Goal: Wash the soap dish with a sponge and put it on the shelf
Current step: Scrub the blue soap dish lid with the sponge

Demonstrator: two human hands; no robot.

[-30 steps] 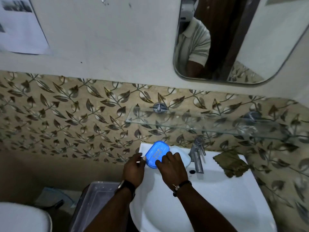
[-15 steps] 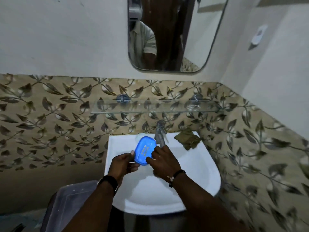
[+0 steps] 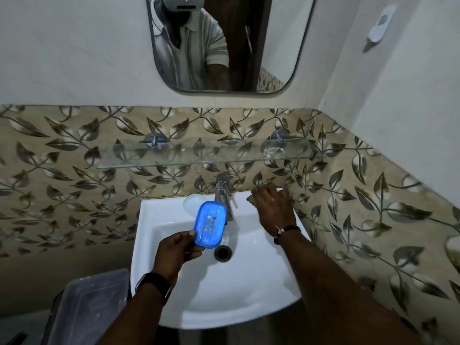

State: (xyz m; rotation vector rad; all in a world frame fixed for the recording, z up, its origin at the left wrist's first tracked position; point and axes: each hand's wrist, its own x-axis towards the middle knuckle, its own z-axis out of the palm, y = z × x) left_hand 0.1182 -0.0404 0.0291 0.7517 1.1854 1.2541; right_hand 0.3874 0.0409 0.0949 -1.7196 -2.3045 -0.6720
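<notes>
Blue soap dish (image 3: 210,224) | pinched in left hand (image 3: 175,252) (over sink (image 3: 261,282))

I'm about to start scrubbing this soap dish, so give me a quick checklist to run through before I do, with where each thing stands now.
1. Dish held firmly: ok. The left hand pinches the blue soap dish by its near edge.
2. Dish over the basin: ok. It hangs above the sink, near the drain.
3. Sponge in hand: cannot tell. The right hand covers the sponge on the sink's back right corner; a closed grip is not visible.
4. Water running: not ok. No stream shows at the tap.
5. Shelf free for later: ok. The glass shelf has bare room.
</notes>
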